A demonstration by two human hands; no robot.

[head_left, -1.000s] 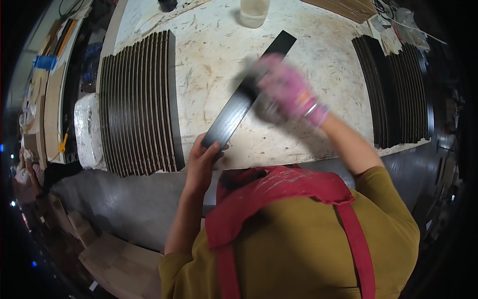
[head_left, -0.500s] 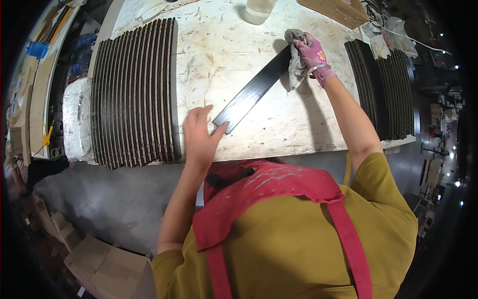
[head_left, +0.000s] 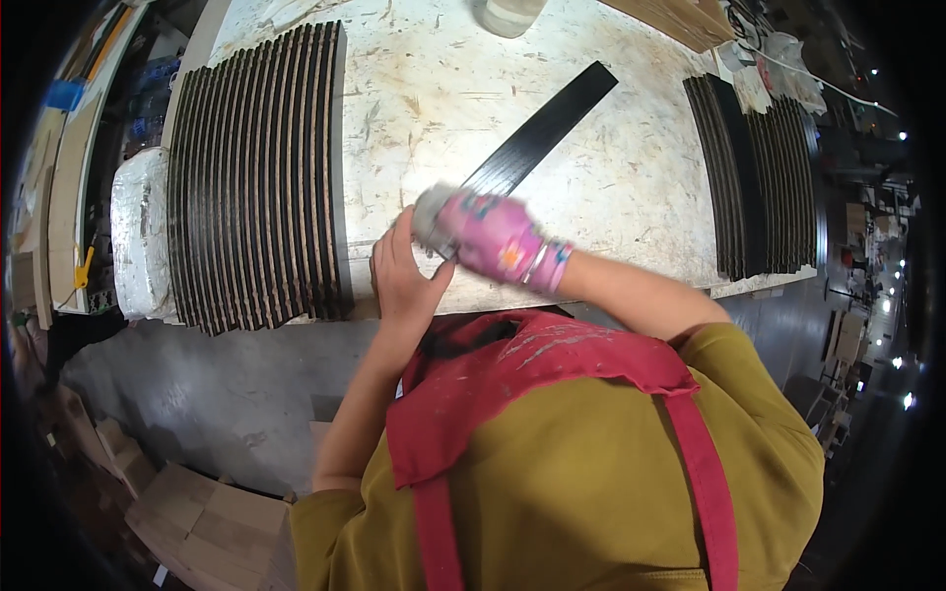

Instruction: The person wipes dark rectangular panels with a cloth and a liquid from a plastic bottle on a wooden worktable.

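Observation:
A long narrow black board (head_left: 542,128) lies slantwise on the worktable, its far end up to the right. At its near end is my bare left hand (head_left: 402,276), thumb and fingers set round the end and steadying it. The rag and glove partly hide that grip. My right hand (head_left: 493,236), in a pink flowered glove, is closed on a grey rag (head_left: 432,222) pressed to the board's near part, close beside my left fingers. The glove is slightly blurred.
A large row of black boards on edge (head_left: 256,177) stands at the left of the white, stained worktable (head_left: 414,108). Beside it is a wrapped white bundle (head_left: 141,236). Another row of dark boards (head_left: 734,177) stands right. A container (head_left: 512,15) and wooden box (head_left: 680,20) are behind.
My right hand has wiped the rag down along the board from its far end to its near end. My left hand stays at the near end.

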